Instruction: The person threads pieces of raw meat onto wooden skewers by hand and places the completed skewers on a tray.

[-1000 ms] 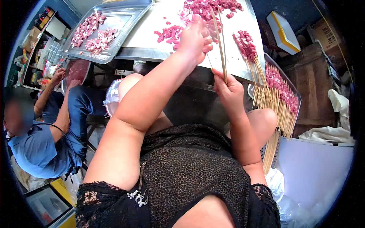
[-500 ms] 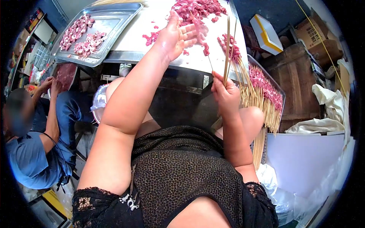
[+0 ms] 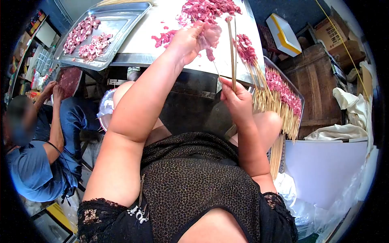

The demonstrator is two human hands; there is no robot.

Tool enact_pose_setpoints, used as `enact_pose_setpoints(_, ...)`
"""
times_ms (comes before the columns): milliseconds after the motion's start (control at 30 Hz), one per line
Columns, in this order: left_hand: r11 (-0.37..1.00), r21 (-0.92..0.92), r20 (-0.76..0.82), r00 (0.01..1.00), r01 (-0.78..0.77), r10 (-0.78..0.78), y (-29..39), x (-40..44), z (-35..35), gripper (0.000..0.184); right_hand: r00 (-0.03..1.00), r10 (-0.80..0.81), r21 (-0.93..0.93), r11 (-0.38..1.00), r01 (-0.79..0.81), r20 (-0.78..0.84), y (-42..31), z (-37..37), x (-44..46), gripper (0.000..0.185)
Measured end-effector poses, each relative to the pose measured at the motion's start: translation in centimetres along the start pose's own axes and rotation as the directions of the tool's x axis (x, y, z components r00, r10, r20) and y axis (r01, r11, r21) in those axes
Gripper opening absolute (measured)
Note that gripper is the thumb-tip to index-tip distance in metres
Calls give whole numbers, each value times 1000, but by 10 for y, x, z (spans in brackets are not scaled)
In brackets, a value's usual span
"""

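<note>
My left hand (image 3: 189, 42) is over the white table, its fingers closed around pieces of raw meat threaded on a skewer. One meat piece (image 3: 210, 54) shows below the fingers. My right hand (image 3: 238, 100) grips the lower end of that thin skewer (image 3: 216, 69) along with several bare bamboo skewers (image 3: 234, 60) that point upward. A heap of raw meat pieces (image 3: 208, 10) lies just beyond my left hand. Finished meat skewers (image 3: 247, 48) rest at the table's right edge, close to my right hand.
A metal tray (image 3: 117, 44) with two piles of pale meat sits at the table's left. More meat skewers fill a tray (image 3: 300, 115) on the right. At the left a seated person (image 3: 32, 162) works over a container of red meat (image 3: 69, 79). A white foam box (image 3: 281, 34) stands at the back right.
My left hand has gone from open and palm-up to closed around the skewered meat. My right hand has shifted slightly left, and its upright skewers have moved left with it.
</note>
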State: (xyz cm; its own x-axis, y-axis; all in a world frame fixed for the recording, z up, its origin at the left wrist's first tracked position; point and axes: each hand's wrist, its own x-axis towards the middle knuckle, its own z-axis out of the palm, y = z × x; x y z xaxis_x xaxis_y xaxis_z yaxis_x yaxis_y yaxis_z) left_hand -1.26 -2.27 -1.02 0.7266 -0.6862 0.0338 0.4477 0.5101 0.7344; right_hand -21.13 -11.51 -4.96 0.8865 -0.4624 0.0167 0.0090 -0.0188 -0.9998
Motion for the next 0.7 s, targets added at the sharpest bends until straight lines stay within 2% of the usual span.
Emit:
enact_pose_setpoints(100,1000,22,-78,997,3,-1,3,-1,6,33,997,49,30,998,-50,57,-7,2,0,22)
enact_pose_setpoints(167,998,63,-47,999,12,-9,10,-4,7,34,994,79,46,996,-83,71,-10,3,-1,22)
enact_pose_setpoints(233,994,107,-18,1000,25,-24,16,-6,1,37,999,38,36,999,-38,17,-10,-2,-1,22)
enact_pose_setpoints(267,909,403,-27,991,-106,128,22,-2,-7,41,1000,26,46,999,-27,6,-9,-8,0,23)
enact_pose_setpoints(300,721,660,13,963,-211,269,29,3,-16,45,998,19,39,999,-17,-55,-14,-10,-2,23)
enact_pose_setpoints(333,630,734,50,945,-255,324,34,11,-27,39,998,-2,74,997,8,-69,-14,-15,-3,23)
enact_pose_setpoints(367,628,737,49,947,-249,319,32,13,-38,39,996,-24,109,994,33,-83,-14,-19,-3,23)
enact_pose_setpoints(433,237,960,115,981,-149,154,33,10,-42,28,995,2,96,995,8,-99,-15,-23,-6,23)
enact_pose_setpoints(467,139,973,164,977,-183,135,24,6,-40,22,995,9,99,995,0,-98,-11,-25,-6,23)
enact_pose_setpoints(500,-8,995,101,995,-101,16,24,-8,-20,21,995,16,101,995,-6,-98,-6,-26,-6,23)
enact_pose_setpoints(567,-296,943,157,987,-155,-15,7,-7,-20,18,994,5,90,996,4,-107,3,-25,-6,23)
enact_pose_setpoints(600,-353,932,75,997,-79,-24,1,-8,-17,17,995,29,98,995,-19,-101,4,-24,-7,23)
enact_pose_setpoints(633,-354,932,76,997,-81,-26,-4,-6,-18,17,994,52,107,993,-42,-94,5,-23,-8,23)
enact_pose_setpoints(700,-443,882,204,977,-157,60,-14,-3,-20,17,994,53,105,994,-42,-99,2,-23,-10,22)
